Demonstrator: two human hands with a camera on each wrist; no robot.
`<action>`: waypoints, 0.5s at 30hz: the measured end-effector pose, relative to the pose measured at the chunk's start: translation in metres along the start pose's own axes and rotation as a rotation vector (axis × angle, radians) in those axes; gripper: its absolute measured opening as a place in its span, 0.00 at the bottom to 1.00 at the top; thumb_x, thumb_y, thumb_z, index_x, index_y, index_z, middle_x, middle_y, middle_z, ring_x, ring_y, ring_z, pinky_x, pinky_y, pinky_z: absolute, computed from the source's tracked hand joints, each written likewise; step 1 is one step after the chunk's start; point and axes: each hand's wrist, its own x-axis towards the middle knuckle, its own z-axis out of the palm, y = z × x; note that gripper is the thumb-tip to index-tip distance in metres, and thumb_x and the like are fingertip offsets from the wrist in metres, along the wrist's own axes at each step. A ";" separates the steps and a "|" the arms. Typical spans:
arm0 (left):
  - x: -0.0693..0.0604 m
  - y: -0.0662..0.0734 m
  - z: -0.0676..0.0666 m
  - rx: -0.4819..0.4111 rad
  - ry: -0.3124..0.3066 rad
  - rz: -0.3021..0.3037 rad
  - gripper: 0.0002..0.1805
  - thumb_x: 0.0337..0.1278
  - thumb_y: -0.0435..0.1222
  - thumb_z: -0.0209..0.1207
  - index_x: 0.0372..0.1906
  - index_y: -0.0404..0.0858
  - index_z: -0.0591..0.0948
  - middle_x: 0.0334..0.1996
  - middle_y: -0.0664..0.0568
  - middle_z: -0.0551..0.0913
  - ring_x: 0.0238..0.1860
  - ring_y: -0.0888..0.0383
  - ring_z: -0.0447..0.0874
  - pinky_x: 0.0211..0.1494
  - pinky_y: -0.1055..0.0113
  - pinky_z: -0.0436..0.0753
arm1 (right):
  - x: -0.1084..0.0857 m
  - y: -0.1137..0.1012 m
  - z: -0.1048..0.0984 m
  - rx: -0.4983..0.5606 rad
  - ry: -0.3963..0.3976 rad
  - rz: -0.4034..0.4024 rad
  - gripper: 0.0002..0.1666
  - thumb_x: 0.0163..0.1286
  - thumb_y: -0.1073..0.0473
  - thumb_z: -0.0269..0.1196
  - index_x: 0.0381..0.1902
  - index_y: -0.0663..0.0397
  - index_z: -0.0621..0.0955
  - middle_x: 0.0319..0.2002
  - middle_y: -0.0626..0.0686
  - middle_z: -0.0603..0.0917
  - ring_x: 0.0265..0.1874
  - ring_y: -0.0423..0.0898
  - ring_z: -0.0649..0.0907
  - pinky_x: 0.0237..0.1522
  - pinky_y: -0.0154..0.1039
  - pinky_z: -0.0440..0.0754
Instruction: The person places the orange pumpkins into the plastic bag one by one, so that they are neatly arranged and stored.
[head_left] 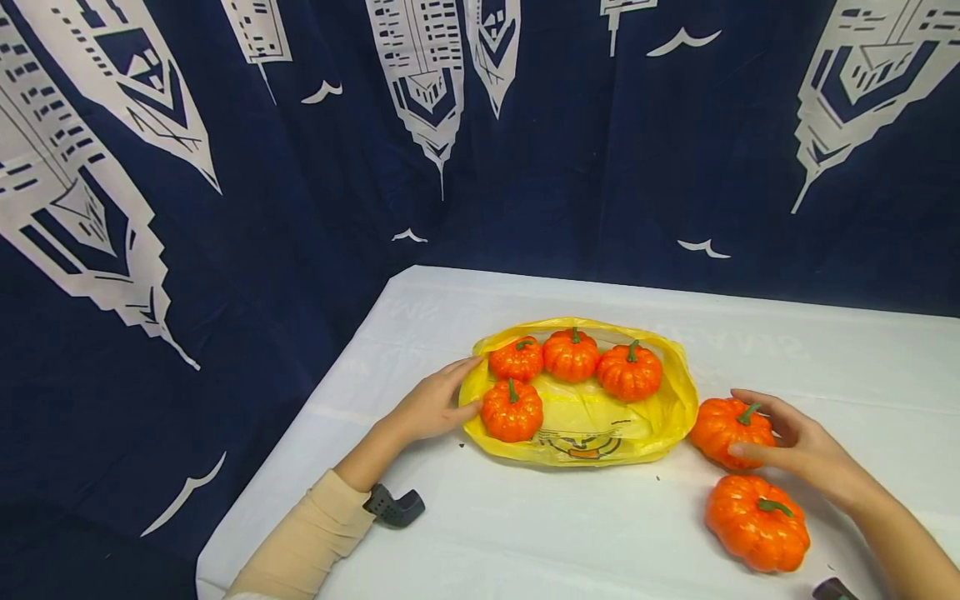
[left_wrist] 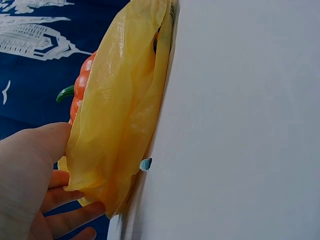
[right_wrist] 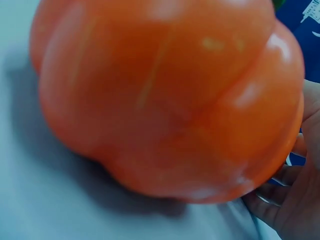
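A yellow plastic bag (head_left: pixel 588 446) lies with its mouth spread wide, and several small orange pumpkins (head_left: pixel 572 356) with green stems sit inside it. My left hand (head_left: pixel 433 404) pinches the bag's left rim; in the left wrist view the yellow film (left_wrist: pixel 112 110) passes between thumb and fingers. Just off the bag's right side, my right hand (head_left: pixel 802 442) grips a larger orange pumpkin (head_left: pixel 723 429), thumb on the near side and fingers on the far side. Nearer me rests another large pumpkin (head_left: pixel 757 525). In the right wrist view, an orange pumpkin (right_wrist: pixel 165 100) hides much of the hand.
A white cloth (head_left: pixel 570 533) covers the table, whose left edge slants toward me. Dark blue fabric with white building prints (head_left: pixel 555 167) hangs behind. A black strap-like piece (head_left: pixel 396 507) is beside my left wrist, and another dark piece (head_left: pixel 832 590) shows near my right forearm.
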 end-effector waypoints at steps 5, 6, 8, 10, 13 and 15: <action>0.000 0.000 0.000 0.001 -0.001 -0.002 0.39 0.59 0.44 0.59 0.73 0.33 0.62 0.70 0.40 0.65 0.70 0.44 0.62 0.72 0.51 0.62 | 0.001 0.000 0.003 -0.024 0.003 -0.016 0.42 0.65 0.60 0.66 0.71 0.62 0.61 0.56 0.35 0.69 0.46 0.22 0.73 0.43 0.22 0.75; 0.000 0.000 0.000 -0.002 -0.001 -0.001 0.39 0.59 0.44 0.59 0.73 0.33 0.62 0.70 0.39 0.65 0.70 0.44 0.62 0.72 0.51 0.62 | 0.001 0.000 0.003 -0.025 0.000 -0.015 0.42 0.64 0.60 0.66 0.71 0.62 0.60 0.57 0.39 0.70 0.46 0.22 0.73 0.43 0.22 0.75; 0.000 0.000 0.000 -0.004 -0.002 -0.003 0.39 0.59 0.43 0.59 0.73 0.33 0.62 0.70 0.40 0.65 0.70 0.44 0.62 0.72 0.51 0.62 | 0.001 0.000 0.004 -0.028 -0.001 -0.013 0.43 0.64 0.60 0.67 0.72 0.62 0.60 0.59 0.46 0.70 0.46 0.22 0.73 0.43 0.22 0.75; 0.000 0.000 0.000 -0.007 -0.002 -0.004 0.39 0.60 0.43 0.59 0.73 0.33 0.62 0.70 0.40 0.65 0.70 0.45 0.62 0.72 0.51 0.62 | 0.001 0.001 0.005 -0.030 0.003 -0.015 0.43 0.64 0.60 0.67 0.72 0.62 0.60 0.60 0.47 0.70 0.46 0.22 0.73 0.43 0.22 0.75; 0.000 0.000 0.000 -0.011 -0.003 -0.008 0.39 0.60 0.43 0.59 0.73 0.34 0.62 0.70 0.40 0.65 0.70 0.45 0.62 0.72 0.51 0.62 | 0.000 0.002 0.005 -0.026 0.011 -0.033 0.43 0.64 0.61 0.67 0.71 0.62 0.61 0.58 0.39 0.69 0.46 0.22 0.73 0.43 0.21 0.75; 0.000 0.000 0.000 -0.012 -0.004 -0.009 0.39 0.60 0.43 0.59 0.73 0.34 0.62 0.70 0.40 0.65 0.70 0.45 0.62 0.72 0.50 0.62 | 0.000 0.002 0.005 -0.022 0.017 -0.042 0.42 0.63 0.61 0.67 0.71 0.62 0.61 0.55 0.32 0.68 0.46 0.22 0.73 0.43 0.21 0.75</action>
